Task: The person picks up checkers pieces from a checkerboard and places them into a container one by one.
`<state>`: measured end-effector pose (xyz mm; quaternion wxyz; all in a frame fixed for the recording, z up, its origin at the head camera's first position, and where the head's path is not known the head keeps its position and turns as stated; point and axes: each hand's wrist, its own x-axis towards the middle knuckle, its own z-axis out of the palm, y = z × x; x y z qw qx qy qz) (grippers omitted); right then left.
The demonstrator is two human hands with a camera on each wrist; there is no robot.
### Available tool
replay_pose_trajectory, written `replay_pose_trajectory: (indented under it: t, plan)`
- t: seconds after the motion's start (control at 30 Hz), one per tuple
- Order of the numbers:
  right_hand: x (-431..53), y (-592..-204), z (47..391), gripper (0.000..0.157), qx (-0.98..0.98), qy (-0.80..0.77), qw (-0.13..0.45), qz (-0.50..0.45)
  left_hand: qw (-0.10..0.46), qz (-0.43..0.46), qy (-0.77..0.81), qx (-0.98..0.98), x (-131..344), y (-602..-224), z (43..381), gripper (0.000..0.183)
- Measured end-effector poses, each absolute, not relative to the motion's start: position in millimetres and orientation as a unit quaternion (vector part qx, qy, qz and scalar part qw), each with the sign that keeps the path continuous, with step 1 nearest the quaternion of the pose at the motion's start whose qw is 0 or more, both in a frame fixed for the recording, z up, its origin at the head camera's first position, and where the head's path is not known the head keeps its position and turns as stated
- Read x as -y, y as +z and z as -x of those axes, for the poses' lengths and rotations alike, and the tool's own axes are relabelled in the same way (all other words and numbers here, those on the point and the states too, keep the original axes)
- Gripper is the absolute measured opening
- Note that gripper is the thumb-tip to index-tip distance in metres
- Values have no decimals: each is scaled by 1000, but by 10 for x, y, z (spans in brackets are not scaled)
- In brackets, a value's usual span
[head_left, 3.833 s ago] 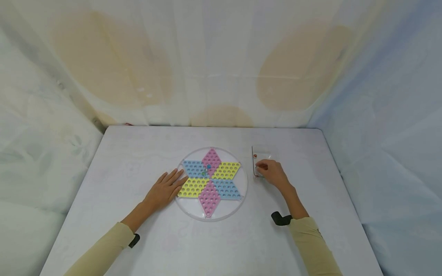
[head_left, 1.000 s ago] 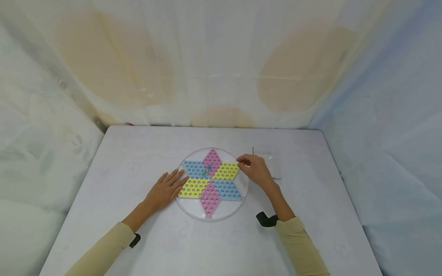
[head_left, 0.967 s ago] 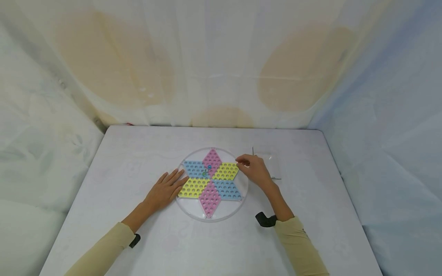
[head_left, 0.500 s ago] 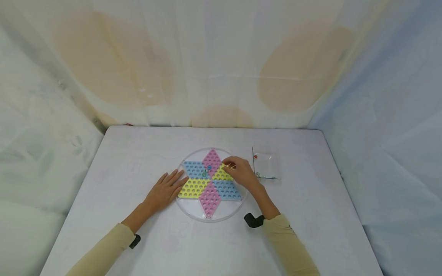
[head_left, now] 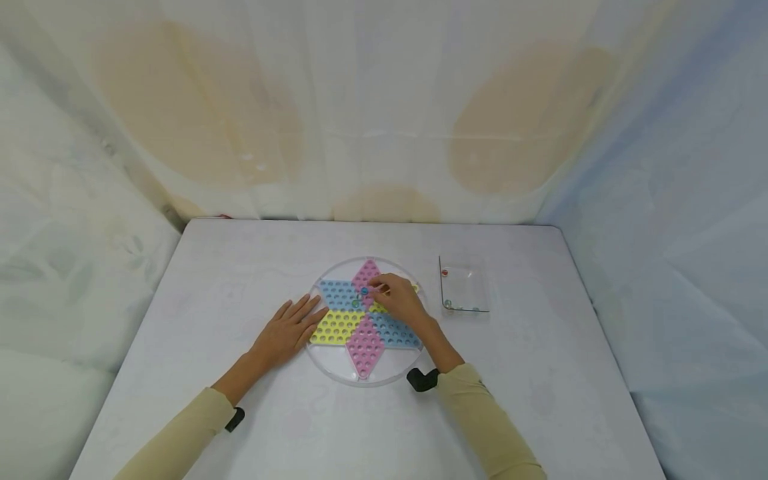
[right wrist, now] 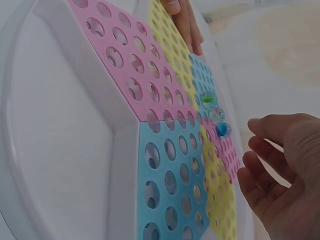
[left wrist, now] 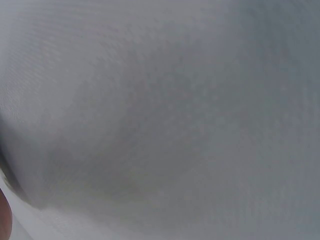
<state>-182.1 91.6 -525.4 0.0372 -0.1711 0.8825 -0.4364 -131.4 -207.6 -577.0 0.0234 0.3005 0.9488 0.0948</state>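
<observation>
White bench [head_left: 336,433]: star board [head_left: 364,347]; left hand [head_left: 288,331] at rim, grip spread; blue marble [right wrist: 223,130], presumably light, slippery, best pinched across middle; right hand [head_left: 401,299], cannot tell whether clamped.

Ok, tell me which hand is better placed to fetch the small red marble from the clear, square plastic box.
Right, most likely: the right hand is nearer the box; the left hand rests at the opposite edge of the round, star-patterned plastic board.
</observation>
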Motion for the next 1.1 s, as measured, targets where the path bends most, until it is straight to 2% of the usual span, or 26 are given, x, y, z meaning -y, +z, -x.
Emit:
replay_pose_trajectory:
  t: [0.3,1.1]
  plan:
    - [-816,-5316,1843,23,-892,-420,49,162,28,-298,93,-950,2072,-5758,1316,53]
    - [-757,-5467,1876,22,-900,-407,20,154,16,-302,88,-949,2066,-5767,1303,52]
